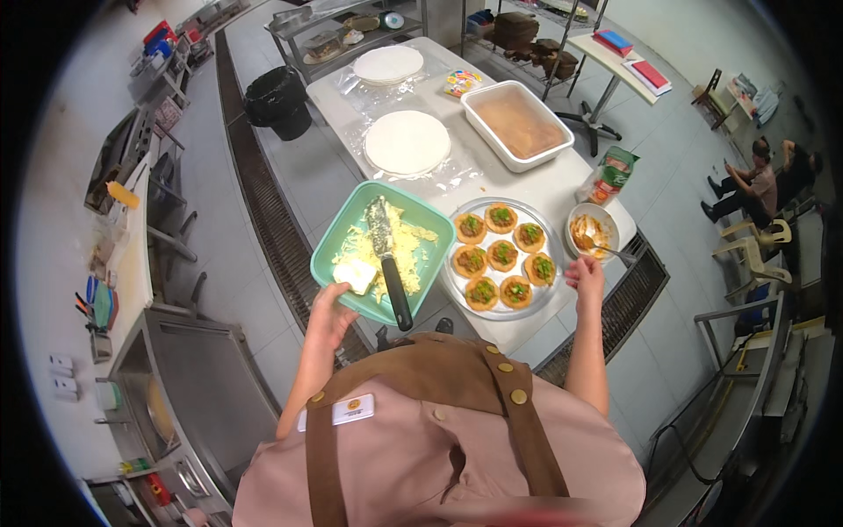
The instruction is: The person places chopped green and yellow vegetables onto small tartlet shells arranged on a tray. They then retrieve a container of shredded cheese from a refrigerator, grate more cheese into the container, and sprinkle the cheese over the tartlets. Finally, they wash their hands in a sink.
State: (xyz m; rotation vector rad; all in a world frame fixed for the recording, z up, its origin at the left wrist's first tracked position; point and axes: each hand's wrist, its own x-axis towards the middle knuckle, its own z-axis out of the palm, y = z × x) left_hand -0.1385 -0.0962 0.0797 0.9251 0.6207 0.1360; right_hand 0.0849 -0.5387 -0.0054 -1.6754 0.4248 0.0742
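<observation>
- Mint-green tub [430, 268], left of the round tray [543, 298], is being gripped at its near-left rim by the left hand [329, 314], fingers closed.
- Grater [389, 263] and shredded cheese [411, 241] are being held inside.
- Right hand [587, 279] is being held near the bowl [604, 217], fingers loosely curled, seemingly empty.

My tabletop [551, 184] bears plastic film [386, 97] at eleven o'clock, a tub [536, 161] at one, bag [610, 176] at three, bowl [604, 220] at four, tray [541, 297] at six.

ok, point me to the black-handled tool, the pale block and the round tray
Black-handled tool [393, 277], head view: on the black handle.
Pale block [356, 275], head view: middle of its top.
Round tray [528, 212], head view: bare metal near its far right edge.
</observation>
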